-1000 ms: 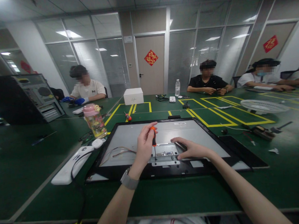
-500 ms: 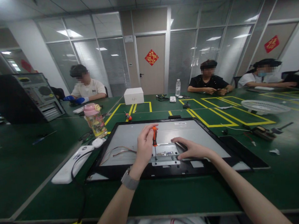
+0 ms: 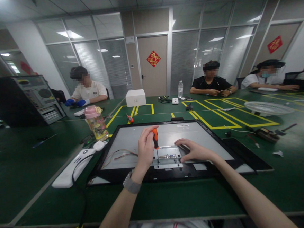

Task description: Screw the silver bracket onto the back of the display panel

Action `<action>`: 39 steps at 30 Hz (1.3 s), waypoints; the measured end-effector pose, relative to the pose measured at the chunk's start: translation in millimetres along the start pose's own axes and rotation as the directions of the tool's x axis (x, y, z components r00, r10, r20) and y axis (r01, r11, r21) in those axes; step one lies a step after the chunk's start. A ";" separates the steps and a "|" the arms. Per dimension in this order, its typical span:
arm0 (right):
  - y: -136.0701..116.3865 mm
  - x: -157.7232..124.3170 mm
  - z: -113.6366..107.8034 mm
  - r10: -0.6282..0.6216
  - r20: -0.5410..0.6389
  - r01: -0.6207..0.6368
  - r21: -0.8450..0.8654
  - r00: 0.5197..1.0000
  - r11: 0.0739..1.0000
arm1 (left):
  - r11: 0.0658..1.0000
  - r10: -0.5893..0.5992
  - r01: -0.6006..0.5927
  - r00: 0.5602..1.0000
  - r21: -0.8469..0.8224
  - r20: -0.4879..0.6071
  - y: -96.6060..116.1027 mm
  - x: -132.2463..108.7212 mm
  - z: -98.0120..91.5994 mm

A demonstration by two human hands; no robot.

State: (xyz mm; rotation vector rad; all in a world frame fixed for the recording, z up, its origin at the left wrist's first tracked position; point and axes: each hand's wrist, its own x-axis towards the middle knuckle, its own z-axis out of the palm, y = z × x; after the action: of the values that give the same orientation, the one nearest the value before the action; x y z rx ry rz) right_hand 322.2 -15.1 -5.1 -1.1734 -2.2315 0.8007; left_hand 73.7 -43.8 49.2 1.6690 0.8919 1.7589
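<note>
An orange and black screwdriver [image 3: 155, 138] is held nearly upright in my left hand [image 3: 145, 150], its fingers closed about the handle. The shaft points down to the left part of a metal bracket [image 3: 167, 151] with small connectors along it. My right hand [image 3: 196, 149] spans the bracket's right end, thumb at the near side and fingers at the far side, gripping it. Under both hands lies a flat display panel [image 3: 127, 136] with a silver-grey back and black frame. Thin wires [image 3: 122, 154] run across its left part. The screwdriver's tip is too small to make out.
Left of the panel are a white power strip [image 3: 72, 168] and a pink-lidded bottle [image 3: 96, 123]. A computer case [image 3: 23, 98] stands far left, a white box [image 3: 135, 98] at the back. A black slab [image 3: 245, 154] lies at right. Several people sit across the table [image 3: 199, 197].
The screwdriver's handle has tilted slightly to the left, and my left hand has shifted a little the same way. My right hand stays on the bracket.
</note>
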 end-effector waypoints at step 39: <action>-0.7 -1.1 -1.9 0.027 0.047 -0.023 -0.067 0.999 0.997 | 0.976 0.146 -0.126 0.984 0.178 -0.103 4.6 -0.6 -1.0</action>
State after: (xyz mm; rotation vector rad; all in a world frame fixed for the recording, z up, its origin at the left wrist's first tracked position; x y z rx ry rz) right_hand 323.6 -15.8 -3.5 -1.2277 -2.3027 0.7772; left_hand 73.0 -47.3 52.4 1.7889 1.0271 1.9352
